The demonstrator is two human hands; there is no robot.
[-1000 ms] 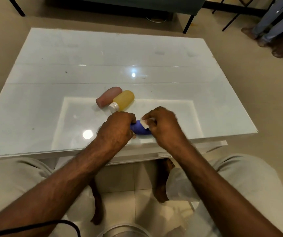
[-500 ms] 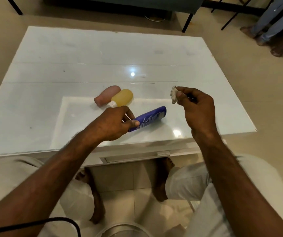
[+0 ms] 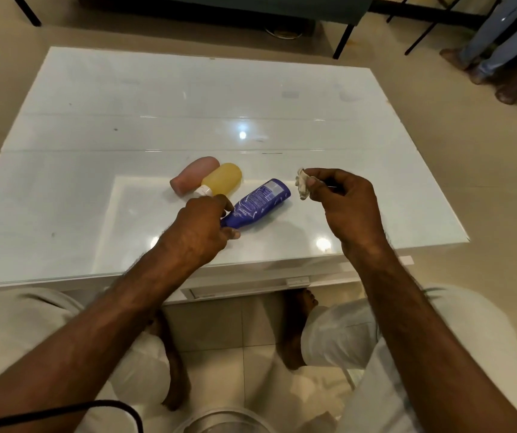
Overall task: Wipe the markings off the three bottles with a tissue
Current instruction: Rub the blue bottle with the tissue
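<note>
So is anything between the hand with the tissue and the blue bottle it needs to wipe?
Nothing visible. The right hand pinches the crumpled tissue just right of the blue bottle, with only bare table between them. The left hand holds the bottle's near end, leaving its label side exposed.

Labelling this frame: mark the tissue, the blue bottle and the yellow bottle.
tissue (image 3: pixel 302 185), head view, middle of the crumpled wad.
blue bottle (image 3: pixel 258 202), head view, middle of the printed body.
yellow bottle (image 3: pixel 223 179), head view, middle of the amber body.
</note>
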